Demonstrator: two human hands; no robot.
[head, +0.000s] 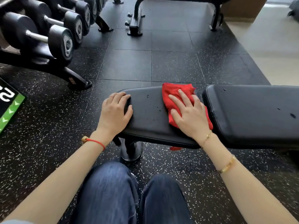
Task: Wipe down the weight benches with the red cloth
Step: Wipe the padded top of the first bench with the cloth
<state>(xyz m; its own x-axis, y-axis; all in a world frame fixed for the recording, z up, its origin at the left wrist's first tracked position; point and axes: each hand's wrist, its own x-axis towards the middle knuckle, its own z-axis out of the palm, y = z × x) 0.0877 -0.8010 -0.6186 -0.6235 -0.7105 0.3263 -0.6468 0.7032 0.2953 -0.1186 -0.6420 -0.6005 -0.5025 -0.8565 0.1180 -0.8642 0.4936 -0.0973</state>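
Head view, looking down over denim-clad knees [119, 191] onto black speckled rubber floor tiles [129, 65]. Weight bench [148, 113] across the middle of frame: small seat pad on the left, longer back pad [252, 113] on the right, narrow gap between the two. Red cloth [176, 97] bunched flat on the right end of the seat pad, just beside that gap. Right hand [189, 113] spread wide, palm down, pressing on the cloth; gold bracelets at wrist and forearm. Left hand [115, 110] partly curled over the seat pad's left end, gripping the edge, red string bracelet at the wrist. Scattered dark droplets on both pads. Bench foot [131, 151] on the floor below the seat. Dumbbell rack [48, 34] upper left, well apart. Second bench frame [135, 21] further ahead. Green-and-black mat [9, 107] at far left.
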